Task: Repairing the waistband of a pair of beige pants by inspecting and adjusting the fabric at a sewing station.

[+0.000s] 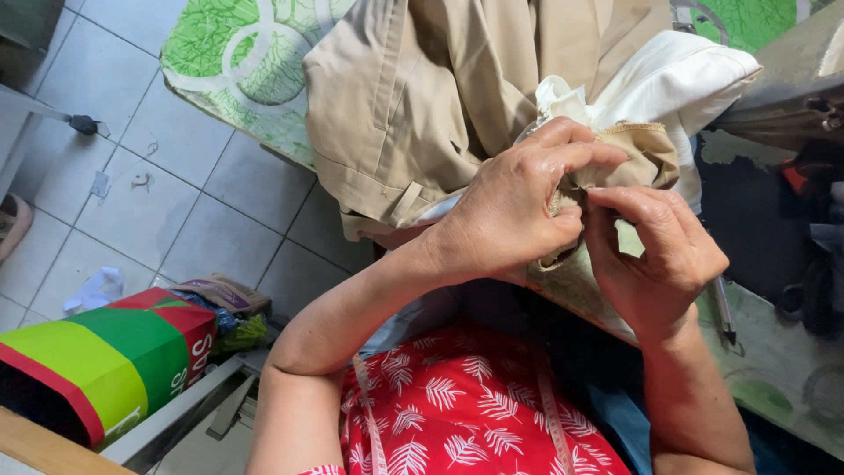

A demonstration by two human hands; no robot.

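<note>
My left hand [519, 207] and my right hand [655, 251] meet at the centre of the view, both pinching a folded edge of a khaki garment [413, 97]. White lining cloth [677, 79] bunches just above my fingers. The garment spreads up and away over a surface with a green leaf-patterned cover [233, 53]. A measuring tape [369, 413] hangs over my red, white-leaf-print clothing [466, 405].
A grey tiled floor [132, 176] lies to the left with small scraps on it. A red, green and yellow box [105, 361] sits at lower left beside a bag of scraps [220, 303]. Dark machine parts [809, 176] fill the right edge.
</note>
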